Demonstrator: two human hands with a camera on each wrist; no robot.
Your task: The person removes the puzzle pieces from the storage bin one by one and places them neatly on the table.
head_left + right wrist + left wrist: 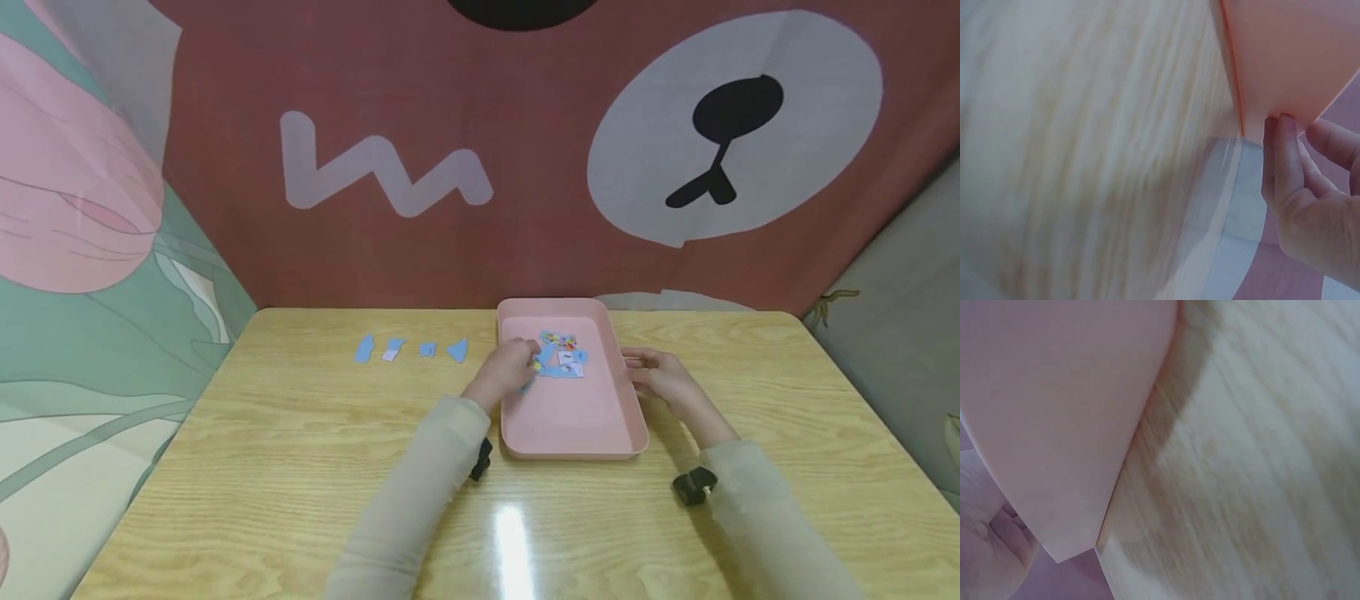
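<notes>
A pink tray [573, 417] stands on the wooden table, with torn-looking blue and white paper pieces [561, 372] and some multicoloured bits [562, 340] in its upper half. My left hand [510, 367] reaches over the tray's left rim, its fingers curled at the edge of these pieces. A blue paper piece [527, 386] shows at its fingers, partly hidden by the hand. On the tray's right side, my right hand [663, 379] rests fairly straight fingertips [1288, 134] against the outer wall [1297, 62]. In the left wrist view the left hand [988, 537] is partly cut off.
Left of the tray, several blue paper pieces [427, 349] lie spaced in a row near the table's far edge; one [393, 348] is partly white. A printed curtain [390, 250] hangs just behind the table [300, 467]. Dark wrist devices [693, 486] sit on both wrists.
</notes>
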